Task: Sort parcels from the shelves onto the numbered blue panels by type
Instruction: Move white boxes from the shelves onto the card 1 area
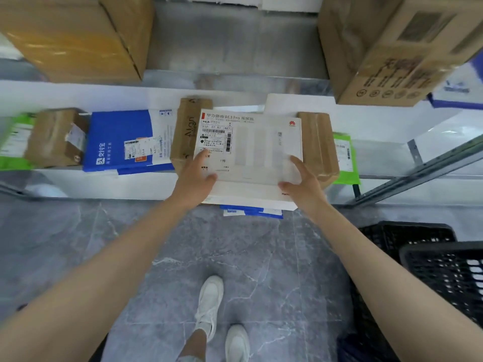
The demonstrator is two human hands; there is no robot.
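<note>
A person's left hand (194, 176) and right hand (303, 181) grip the near corners of a flat white box (251, 150). Forefingers and thumbs are spread across its lid, and the other fingers are hidden below. The box lies at the front of the shelf (78, 182), between two brown cartons (188, 131). Its near edge overhangs, with a blue mailer (251, 212) beneath. Rigid, smooth card and a router's label suggest a light but breakable load that may slide in the palms. A two-handed hold at opposite sides, fingers under the base, looks the safest way to carry it level.
</note>
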